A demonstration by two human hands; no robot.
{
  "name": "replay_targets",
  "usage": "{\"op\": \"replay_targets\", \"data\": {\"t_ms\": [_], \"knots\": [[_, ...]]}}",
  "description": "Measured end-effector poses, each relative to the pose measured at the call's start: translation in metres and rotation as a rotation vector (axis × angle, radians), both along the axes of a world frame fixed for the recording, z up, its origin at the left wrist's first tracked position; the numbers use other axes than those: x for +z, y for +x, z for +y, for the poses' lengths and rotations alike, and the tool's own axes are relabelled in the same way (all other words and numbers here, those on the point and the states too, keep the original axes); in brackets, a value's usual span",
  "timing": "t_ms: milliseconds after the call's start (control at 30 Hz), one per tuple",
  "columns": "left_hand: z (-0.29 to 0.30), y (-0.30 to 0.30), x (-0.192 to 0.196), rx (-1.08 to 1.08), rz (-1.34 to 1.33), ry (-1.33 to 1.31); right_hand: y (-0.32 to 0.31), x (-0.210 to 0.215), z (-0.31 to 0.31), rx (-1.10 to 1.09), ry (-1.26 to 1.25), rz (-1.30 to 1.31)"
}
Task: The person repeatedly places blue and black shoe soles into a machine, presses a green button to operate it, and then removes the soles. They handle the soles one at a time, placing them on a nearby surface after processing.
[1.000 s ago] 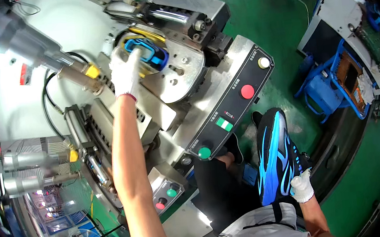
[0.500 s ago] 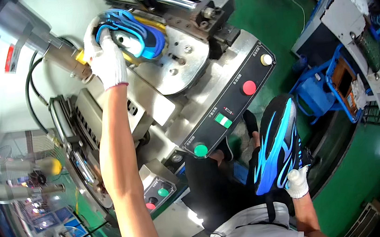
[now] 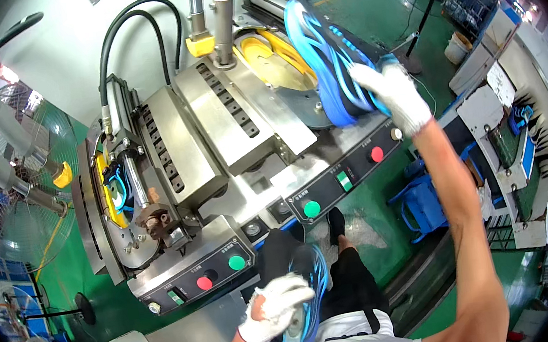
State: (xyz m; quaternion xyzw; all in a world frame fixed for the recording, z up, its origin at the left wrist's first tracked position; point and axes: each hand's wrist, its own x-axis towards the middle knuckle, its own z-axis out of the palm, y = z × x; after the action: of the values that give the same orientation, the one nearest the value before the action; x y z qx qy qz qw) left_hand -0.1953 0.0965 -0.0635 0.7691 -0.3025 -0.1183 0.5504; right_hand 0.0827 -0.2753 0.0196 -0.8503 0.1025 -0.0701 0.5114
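My right hand (image 3: 395,95), in a white knit glove, grips a blue-and-black sports shoe (image 3: 320,64) near one end. That shoe is tilted over the right station of a metal press, beside its yellow-lined pad (image 3: 270,63). Low in front of my body, my left hand (image 3: 277,308), gloved too, closes on a second blue-and-black shoe (image 3: 317,281). Its fingers lie across the shoe's opening, where something grey shows inside. Part of this shoe is hidden behind the glove.
A control panel (image 3: 346,177) with red, green and white buttons fronts the right station; another panel (image 3: 198,279) fronts the left one. A blue-and-black shoe part (image 3: 119,188) sits in the left station. Blue stool (image 3: 421,203) and workbench (image 3: 513,164) stand right.
My left hand has drawn its shoe off the right station and down to my body. My right hand has raised its shoe from beside my leg to that station. The view has shifted left.
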Motion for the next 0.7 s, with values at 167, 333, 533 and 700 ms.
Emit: {"op": "replay_targets", "data": {"t_ms": [167,333,533,700], "knots": [[0.031,-0.05,-0.059,-0.05,0.012,0.163,0.165,0.02,0.064,0.384,-0.096,0.091],[0.056,-0.054,-0.074,0.066,0.201,-0.02,0.232,-0.024,0.142,0.423,-0.95,0.09],[0.063,-0.046,-0.08,0.144,0.292,-0.122,0.224,-0.071,0.133,0.208,-0.949,0.122],[0.062,-0.044,-0.086,0.147,0.262,-0.093,0.237,-0.093,0.123,0.269,-0.969,-0.078]]}}
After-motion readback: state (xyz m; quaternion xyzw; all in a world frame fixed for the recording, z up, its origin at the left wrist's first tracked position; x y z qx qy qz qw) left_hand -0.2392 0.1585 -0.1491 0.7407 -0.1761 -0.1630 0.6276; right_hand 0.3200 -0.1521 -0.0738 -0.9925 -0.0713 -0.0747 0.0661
